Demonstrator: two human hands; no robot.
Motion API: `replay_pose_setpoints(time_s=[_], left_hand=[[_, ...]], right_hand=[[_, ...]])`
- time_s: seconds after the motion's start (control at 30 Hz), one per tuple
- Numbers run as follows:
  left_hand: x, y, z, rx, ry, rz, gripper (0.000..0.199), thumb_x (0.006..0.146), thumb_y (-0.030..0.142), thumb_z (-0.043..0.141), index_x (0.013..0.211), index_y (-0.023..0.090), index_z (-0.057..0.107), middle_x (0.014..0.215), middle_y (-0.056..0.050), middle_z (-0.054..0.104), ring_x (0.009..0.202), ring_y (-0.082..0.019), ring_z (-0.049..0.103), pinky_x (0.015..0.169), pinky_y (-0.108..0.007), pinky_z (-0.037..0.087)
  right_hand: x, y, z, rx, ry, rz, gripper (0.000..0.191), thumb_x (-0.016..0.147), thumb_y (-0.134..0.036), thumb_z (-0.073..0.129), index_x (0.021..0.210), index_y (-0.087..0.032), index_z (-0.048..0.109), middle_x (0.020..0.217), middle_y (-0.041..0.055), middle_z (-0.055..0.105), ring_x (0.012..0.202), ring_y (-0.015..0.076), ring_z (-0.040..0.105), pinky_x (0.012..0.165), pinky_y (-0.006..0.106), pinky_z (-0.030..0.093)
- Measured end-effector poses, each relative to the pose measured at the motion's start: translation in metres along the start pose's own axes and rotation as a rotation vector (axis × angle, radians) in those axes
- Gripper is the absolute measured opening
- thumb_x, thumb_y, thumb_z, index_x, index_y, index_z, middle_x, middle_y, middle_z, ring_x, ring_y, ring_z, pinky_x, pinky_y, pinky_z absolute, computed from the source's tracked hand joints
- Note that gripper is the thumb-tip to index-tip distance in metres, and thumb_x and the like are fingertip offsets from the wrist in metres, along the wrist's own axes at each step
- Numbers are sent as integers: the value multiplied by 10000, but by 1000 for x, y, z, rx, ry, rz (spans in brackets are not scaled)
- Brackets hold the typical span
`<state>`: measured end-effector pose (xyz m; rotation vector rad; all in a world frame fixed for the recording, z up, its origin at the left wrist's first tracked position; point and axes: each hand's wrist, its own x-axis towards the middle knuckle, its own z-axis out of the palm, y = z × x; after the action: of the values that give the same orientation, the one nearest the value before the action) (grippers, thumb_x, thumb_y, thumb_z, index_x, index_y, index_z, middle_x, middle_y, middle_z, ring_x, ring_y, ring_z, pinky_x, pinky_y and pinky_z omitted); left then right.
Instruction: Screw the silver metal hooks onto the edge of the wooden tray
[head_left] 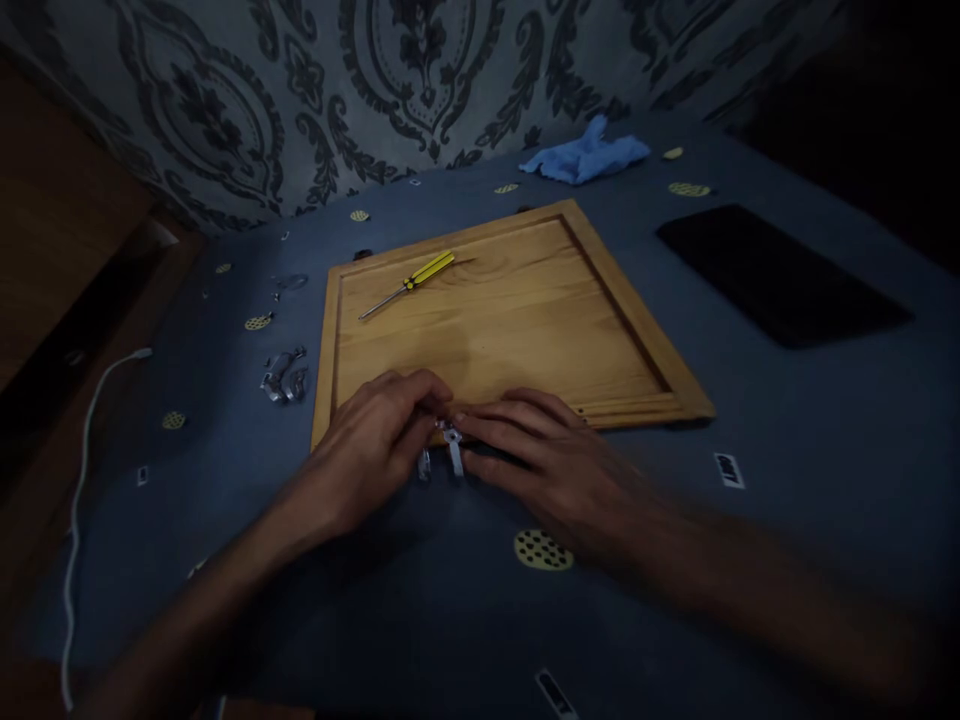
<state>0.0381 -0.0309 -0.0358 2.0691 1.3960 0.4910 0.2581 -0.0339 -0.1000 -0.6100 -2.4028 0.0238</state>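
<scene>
A framed wooden cabinet door (495, 310) lies flat before me. At its near edge sits a small shiny metal hinge (454, 450), with part of it sticking out toward me. My left hand (379, 440) is closed, thumb and fingertips pinched at the hinge's left side. From the right, the fingertips of my right hand (551, 455) press together on the same hinge. Something dark shows under the right fingers; I cannot make out what it is. On the panel, a screwdriver (429, 270) with a yellow and black handle rests, its tip pointing left.
Several metal hardware pieces (285, 377) lie left of the door. A blue cloth (589, 155) is crumpled at the back near the patterned wall. To the right lies a flat black rectangular object (780, 275). A white cable (86, 440) runs along the left side of the blue patterned cover (630, 640).
</scene>
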Motion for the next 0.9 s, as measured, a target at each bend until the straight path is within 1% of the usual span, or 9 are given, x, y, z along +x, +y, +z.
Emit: replay_pose_setpoints(time_s=[0.13,0.2,0.27,0.37,0.47,0.57,0.7,0.77,0.9], left_hand=[[-2,-2,-1,-21,-15,-31,263,964,182,475,1198,244,577,1056,-50,744,1004,-229,696,880,-377,536],[-2,-3,-1,-34,-30,-31,266,965,183,473,1209,241,562,1060,-53,752,999,-227,707,876,-374,544],[-2,-4,-1,-37,-31,-25,261,969,188,472,1211,241,555,1069,-55,754,1000,-227,712,873,-372,548],[-2,-4,-2,-6,-26,-19,272,965,181,478,1217,243,558,1058,-55,756,981,-230,715,866,-378,544],[-2,-2,-4,31,-22,6,271,961,175,501,1215,237,569,1038,-50,756,973,-233,705,871,-386,527],[-2,1,-7,73,-38,35,234,956,249,603,1189,233,594,1004,-36,745,988,-241,683,885,-393,501],[-2,5,-10,197,-80,100,350,813,386,837,1077,241,658,1002,-23,722,978,-252,651,872,-393,470],[-2,6,-10,231,-97,121,386,771,398,881,1051,237,668,1003,-20,721,987,-254,639,865,-390,459],[-2,9,-9,246,-91,89,340,775,346,888,1011,222,676,932,-3,709,944,-236,624,834,-373,443]], right_hand=[[0,0,0,-15,-12,-6,284,945,-75,512,1102,-207,708,1254,75,754,1170,230,653,1013,455,517],[0,0,-1,-19,2,-1,287,946,-70,507,1112,-201,703,1270,74,748,1175,238,648,1024,467,509],[0,0,-1,-14,-9,0,289,948,-73,508,1133,-194,695,1289,76,739,1184,245,643,1032,475,503],[0,2,-2,-4,-34,-16,295,942,-70,512,1151,-185,686,1273,88,743,1182,246,644,1022,467,507],[-1,3,-1,4,-18,-23,295,940,-75,515,1161,-183,679,1263,96,745,1177,249,645,1013,471,507],[-2,3,0,18,-25,-14,319,934,-74,525,1190,-194,671,1263,92,744,1200,242,635,1033,468,492],[-2,3,0,23,-39,-10,254,940,-112,574,1154,-195,682,1302,96,727,1208,248,630,1035,461,490],[-1,3,0,26,-37,-15,250,950,-123,571,1166,-193,676,1309,96,724,1205,250,630,1030,463,492],[-2,2,1,8,3,-26,266,966,-83,515,1162,-176,668,1275,108,731,1165,247,641,987,447,513]])
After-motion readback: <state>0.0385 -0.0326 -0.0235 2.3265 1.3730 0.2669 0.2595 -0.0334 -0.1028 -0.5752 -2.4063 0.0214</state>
